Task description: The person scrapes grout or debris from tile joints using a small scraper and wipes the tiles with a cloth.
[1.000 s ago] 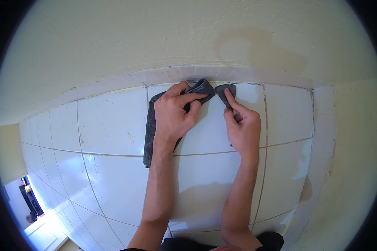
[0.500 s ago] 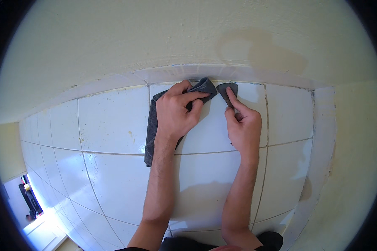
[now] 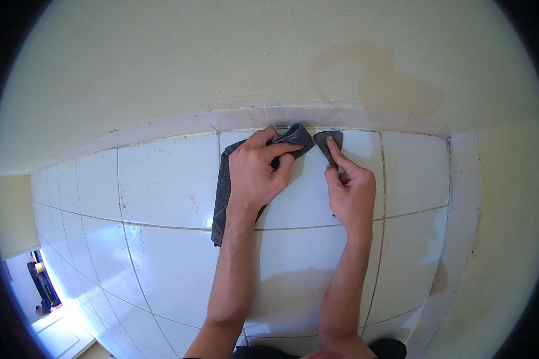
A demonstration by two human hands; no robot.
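My left hand [image 3: 259, 170] is closed on a dark grey cloth [image 3: 223, 191], pinching a folded end near the edge where the white floor tiles [image 3: 167, 179] meet the baseboard. The rest of the cloth hangs back under my wrist onto the tiles. Just to the right, my right hand [image 3: 353, 191] grips a scraper [image 3: 329, 142] with a flared dark grey blade. My index finger lies stretched along the blade, and its wide edge is at the seam by the baseboard. Most of its handle is hidden in my palm. Cloth and blade are nearly touching.
A pale tiled baseboard [image 3: 269, 115] runs along the far cream wall [image 3: 179, 66] and turns down the right side [image 3: 461, 179]. Yellowish flecks dot the tiles at left. Dark objects [image 3: 44, 281] and a white panel [image 3: 63, 335] show at the far lower left.
The whole view has shifted slightly, so everything sits a little lower. Both hands keep their holds on the cloth and the scraper, with hardly any movement against the tiles.
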